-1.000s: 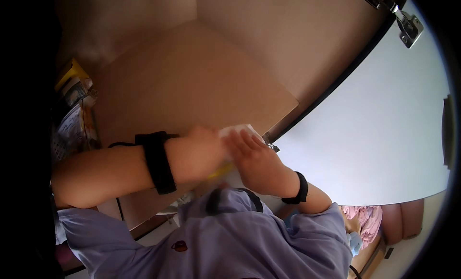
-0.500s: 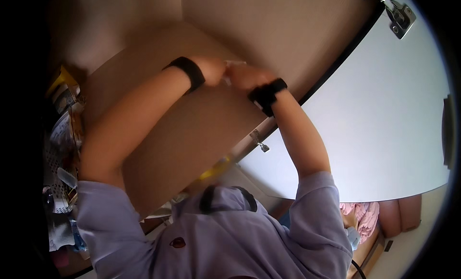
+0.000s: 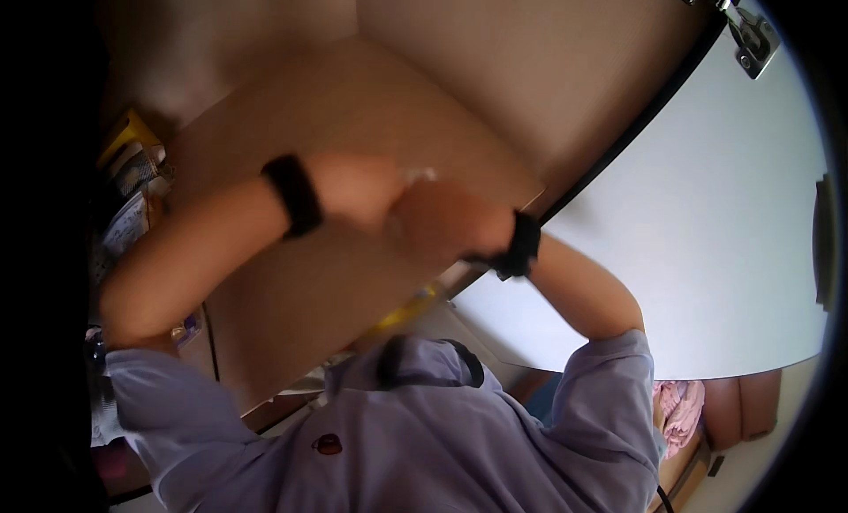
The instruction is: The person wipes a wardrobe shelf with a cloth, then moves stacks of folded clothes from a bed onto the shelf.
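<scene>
My left hand (image 3: 358, 191) and my right hand (image 3: 455, 217) meet above a brown wooden shelf board (image 3: 300, 292), inside an open cabinet. Both are closed and smeared by motion. Between them shows a bit of a thin white tissue-like piece (image 3: 422, 173), pinched where the hands touch. Most of it is hidden by the fingers, so its exact kind is unclear. A black band (image 3: 293, 195) circles my left wrist, and another black strap (image 3: 523, 244) is on the right one.
A white cabinet door (image 3: 698, 213) with metal hinges (image 3: 755, 45) stands open at the right. Packages and a yellow box (image 3: 124, 138) crowd the left side. Pink cloth (image 3: 680, 416) lies at the lower right. Something yellow (image 3: 406, 310) shows beyond the board's near edge.
Both hands have come nearer to my body, away from the back corner of the cabinet, still together with the white piece between them. My elbows have spread outward.
</scene>
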{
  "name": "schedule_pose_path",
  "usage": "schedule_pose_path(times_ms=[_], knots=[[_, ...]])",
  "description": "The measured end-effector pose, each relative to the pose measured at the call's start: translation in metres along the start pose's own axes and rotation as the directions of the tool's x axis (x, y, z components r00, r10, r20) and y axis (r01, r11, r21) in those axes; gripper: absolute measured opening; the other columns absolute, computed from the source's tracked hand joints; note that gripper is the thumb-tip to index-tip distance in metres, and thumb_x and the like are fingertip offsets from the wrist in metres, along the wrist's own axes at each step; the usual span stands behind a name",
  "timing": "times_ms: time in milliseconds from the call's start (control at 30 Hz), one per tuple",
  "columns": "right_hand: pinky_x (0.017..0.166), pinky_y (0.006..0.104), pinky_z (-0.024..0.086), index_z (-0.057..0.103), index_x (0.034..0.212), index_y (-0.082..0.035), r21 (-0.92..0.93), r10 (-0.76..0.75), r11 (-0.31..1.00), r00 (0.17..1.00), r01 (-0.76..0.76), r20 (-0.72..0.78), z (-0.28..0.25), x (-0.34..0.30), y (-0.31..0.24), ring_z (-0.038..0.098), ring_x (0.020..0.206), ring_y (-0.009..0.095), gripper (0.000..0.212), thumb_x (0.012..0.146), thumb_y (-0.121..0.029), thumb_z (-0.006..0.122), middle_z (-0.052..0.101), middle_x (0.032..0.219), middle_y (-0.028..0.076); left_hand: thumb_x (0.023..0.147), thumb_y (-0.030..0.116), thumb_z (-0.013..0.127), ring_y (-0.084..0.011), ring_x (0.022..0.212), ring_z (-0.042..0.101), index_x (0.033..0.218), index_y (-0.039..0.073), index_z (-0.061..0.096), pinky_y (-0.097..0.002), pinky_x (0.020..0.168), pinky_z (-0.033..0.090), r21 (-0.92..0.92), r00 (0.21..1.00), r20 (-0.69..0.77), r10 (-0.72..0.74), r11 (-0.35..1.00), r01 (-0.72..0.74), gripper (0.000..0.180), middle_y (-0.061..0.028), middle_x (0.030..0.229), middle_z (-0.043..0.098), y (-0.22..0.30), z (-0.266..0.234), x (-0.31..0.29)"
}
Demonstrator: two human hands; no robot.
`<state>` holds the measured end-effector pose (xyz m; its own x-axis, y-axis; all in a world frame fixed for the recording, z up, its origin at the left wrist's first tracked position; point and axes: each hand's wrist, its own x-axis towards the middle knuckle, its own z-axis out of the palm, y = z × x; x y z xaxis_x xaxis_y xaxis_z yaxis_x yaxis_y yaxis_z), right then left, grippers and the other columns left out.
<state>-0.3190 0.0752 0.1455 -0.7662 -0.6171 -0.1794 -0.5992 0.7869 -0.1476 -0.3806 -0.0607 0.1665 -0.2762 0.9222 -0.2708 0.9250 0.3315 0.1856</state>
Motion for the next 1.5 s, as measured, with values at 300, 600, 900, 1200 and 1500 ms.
schedule_pose_path(times_ms=[300,600,900,1200,1500], knots=[[0.087,0.0351,0.038,0.049,0.11,0.005,-0.138,-0.147,0.977,0.984,0.16,0.1,0.024,-0.019,-0.087,0.038,0.111,0.031,0.047,0.075,-0.025,0.051,0.044,0.117,0.021,0.065,0.017,0.054,-0.0257,0.064,0.06,0.067,0.002,0.063,-0.0362,0.056,0.048,0.281,0.966,0.259,-0.002,0.957,-0.073,0.017,-0.0127,0.067,0.06,0.078,0.03,-0.076],[0.084,0.038,0.041,0.052,0.106,0.006,-0.13,-0.192,0.976,0.976,0.177,-0.106,0.032,0.026,0.0,0.045,0.106,0.035,0.046,0.07,-0.023,0.054,0.042,0.118,0.026,0.067,0.016,0.051,-0.029,0.068,0.059,0.071,0.001,0.063,-0.0369,0.061,0.047,0.189,0.982,0.11,-0.152,0.973,0.13,0.02,-0.0165,0.073,0.06,0.02,0.006,-0.033],[0.085,0.0373,0.039,0.051,0.112,-0.005,0.033,0.245,0.967,0.958,-0.252,0.147,-0.026,0.114,0.105,0.047,0.106,0.029,0.037,0.076,-0.015,0.047,0.051,0.114,0.016,0.068,0.004,0.045,-0.0289,0.095,0.053,0.129,0.008,0.031,-0.0359,0.078,0.043,-0.038,0.821,0.102,-0.562,0.822,0.568,0.063,-0.0169,0.11,0.052,-0.087,-0.011,0.038],[0.094,0.0344,0.033,0.043,0.124,-0.019,0.256,0.306,0.919,0.952,-0.3,0.018,-0.046,0.161,0.141,0.043,0.113,0.025,0.043,0.082,-0.014,0.037,0.043,0.126,0.009,0.072,0.002,0.04,-0.0286,0.114,0.041,0.131,0.014,0.03,-0.0363,0.092,0.035,-0.212,0.782,-0.022,-0.623,0.767,0.606,0.061,-0.0133,0.125,0.042,-0.168,-0.014,0.068],[0.098,0.0344,0.029,0.035,0.129,-0.024,0.41,0.525,0.746,0.842,-0.525,0.122,-0.038,0.214,0.179,0.035,0.12,0.024,0.044,0.085,-0.018,0.035,0.031,0.135,0.006,0.082,0.01,0.034,-0.0261,0.114,0.042,0.134,0.02,0.024,-0.0365,0.094,0.035,-0.209,0.732,-0.012,-0.681,0.717,0.665,0.054,-0.0105,0.129,0.038,-0.187,-0.028,0.069]])
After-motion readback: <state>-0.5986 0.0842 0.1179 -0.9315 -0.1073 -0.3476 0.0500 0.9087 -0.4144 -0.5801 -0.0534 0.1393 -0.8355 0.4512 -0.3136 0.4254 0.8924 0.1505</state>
